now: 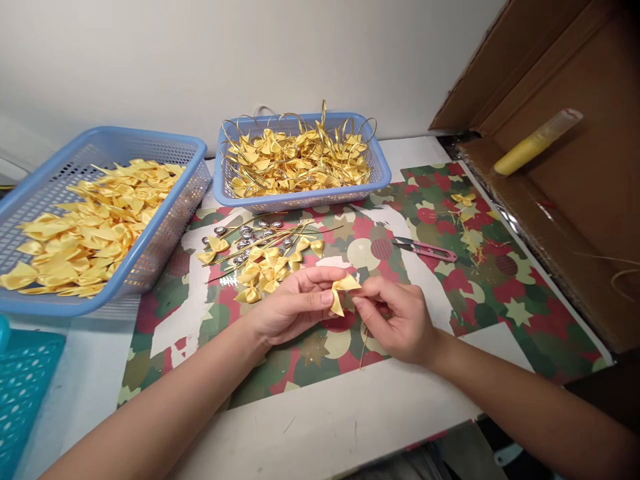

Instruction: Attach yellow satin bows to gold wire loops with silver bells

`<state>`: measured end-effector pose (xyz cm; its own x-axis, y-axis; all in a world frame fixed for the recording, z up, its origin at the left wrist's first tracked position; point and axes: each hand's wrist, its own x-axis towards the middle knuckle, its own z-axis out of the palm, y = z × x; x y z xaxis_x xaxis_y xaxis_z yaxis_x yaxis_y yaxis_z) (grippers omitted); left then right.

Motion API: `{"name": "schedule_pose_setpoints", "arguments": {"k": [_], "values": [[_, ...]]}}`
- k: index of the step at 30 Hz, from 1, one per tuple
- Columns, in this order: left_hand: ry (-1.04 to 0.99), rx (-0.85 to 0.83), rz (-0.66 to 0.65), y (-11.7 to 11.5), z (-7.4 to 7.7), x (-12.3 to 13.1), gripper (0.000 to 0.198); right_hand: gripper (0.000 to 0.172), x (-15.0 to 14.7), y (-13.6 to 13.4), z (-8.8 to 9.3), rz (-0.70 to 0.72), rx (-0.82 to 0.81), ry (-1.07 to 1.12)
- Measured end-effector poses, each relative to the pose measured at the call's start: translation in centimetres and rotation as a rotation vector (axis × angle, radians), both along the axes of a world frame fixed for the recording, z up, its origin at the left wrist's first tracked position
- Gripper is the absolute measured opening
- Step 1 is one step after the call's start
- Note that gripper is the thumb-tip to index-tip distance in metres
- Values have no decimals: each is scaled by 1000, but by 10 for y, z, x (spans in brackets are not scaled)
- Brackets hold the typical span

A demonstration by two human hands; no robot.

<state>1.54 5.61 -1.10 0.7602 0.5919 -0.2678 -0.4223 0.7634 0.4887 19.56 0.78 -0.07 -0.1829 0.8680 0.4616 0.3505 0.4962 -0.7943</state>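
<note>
My left hand [293,303] and my right hand [395,320] meet above the patterned mat [500,293]. Both pinch one small yellow ribbon bow [341,292] between their fingertips. A thin gold string hangs down from under my right hand. Just beyond my hands lies a small pile of yellow bows [265,263], gold strings and silver beads [245,235].
A blue basket [150,260] of plain yellow bows stands tilted at the left. Another blue basket [300,197] holds bows with gold loops at the back. Pink thread snips [425,249] lie right of the pile. A cardboard box [575,200] holding a yellow tube fills the right. A teal basket [25,380] sits at the lower left.
</note>
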Motion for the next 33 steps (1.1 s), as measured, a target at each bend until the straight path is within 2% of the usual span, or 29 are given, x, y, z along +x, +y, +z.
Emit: {"name": "schedule_pose_setpoints", "arguments": {"k": [33], "values": [[16, 42, -4, -2, 0, -1, 18, 11, -1, -5, -4, 115, -298, 152]]}}
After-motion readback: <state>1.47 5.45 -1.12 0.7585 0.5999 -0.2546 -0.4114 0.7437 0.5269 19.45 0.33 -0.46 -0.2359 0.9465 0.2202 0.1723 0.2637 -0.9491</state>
